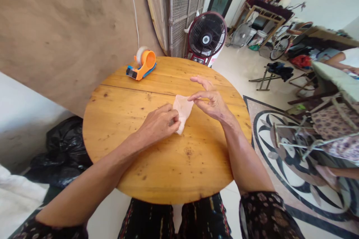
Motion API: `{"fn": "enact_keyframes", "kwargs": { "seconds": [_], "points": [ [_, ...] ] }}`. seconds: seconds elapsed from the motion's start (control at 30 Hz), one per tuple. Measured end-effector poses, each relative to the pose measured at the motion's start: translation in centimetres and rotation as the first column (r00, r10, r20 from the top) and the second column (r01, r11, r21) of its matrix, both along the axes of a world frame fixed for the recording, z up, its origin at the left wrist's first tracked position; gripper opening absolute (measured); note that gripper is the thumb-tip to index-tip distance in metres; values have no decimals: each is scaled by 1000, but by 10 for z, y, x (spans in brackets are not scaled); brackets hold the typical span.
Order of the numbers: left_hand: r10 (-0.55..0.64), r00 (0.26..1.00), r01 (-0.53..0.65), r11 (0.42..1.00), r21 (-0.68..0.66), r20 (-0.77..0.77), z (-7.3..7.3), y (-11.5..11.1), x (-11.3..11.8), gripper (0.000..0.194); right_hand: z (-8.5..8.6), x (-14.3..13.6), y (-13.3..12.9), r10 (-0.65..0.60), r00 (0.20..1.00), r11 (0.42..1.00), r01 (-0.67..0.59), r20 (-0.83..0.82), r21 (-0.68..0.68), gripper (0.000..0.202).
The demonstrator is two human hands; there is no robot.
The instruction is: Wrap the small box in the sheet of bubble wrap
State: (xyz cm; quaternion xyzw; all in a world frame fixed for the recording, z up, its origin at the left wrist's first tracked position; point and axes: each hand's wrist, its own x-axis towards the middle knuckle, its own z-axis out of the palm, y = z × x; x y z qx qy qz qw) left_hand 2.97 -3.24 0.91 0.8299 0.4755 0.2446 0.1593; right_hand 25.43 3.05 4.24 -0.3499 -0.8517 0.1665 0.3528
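A small pale pink piece of cloth or paper [183, 109] lies at the middle of a round wooden table [157, 164]. My left hand [158, 123] is closed on its near left edge, fingers curled against the tabletop. My right hand [209, 99] pinches its far right corner between thumb and forefinger, the other fingers spread above the table. An orange tape dispenser [142, 66] with a roll of tape sits at the far left edge of the table, away from both hands.
A brown board [70, 26] leans behind the table on the left. A red floor fan [206, 38] stands just beyond the far edge. Black bags [63, 149] lie on the floor at left. Chairs, a table frame and another person's arm [338, 59] are at right.
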Motion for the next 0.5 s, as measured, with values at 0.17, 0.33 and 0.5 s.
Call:
{"fn": "enact_keyframes", "kwargs": {
  "seconds": [0.17,0.33,0.5],
  "points": [
    [-30,999,23,989,143,45,-7,3,-1,10,3,-1,-6,38,991,999,-35,128,-26,20],
    [-83,996,73,976,204,41,-8,5,-1,12,-4,-5,-6,-39,963,998,50,267,-35,27],
    [-149,988,139,972,191,36,-6,6,-1,12,-12,-12,-4,-96,926,995,102,365,5,31]
  ]
}}
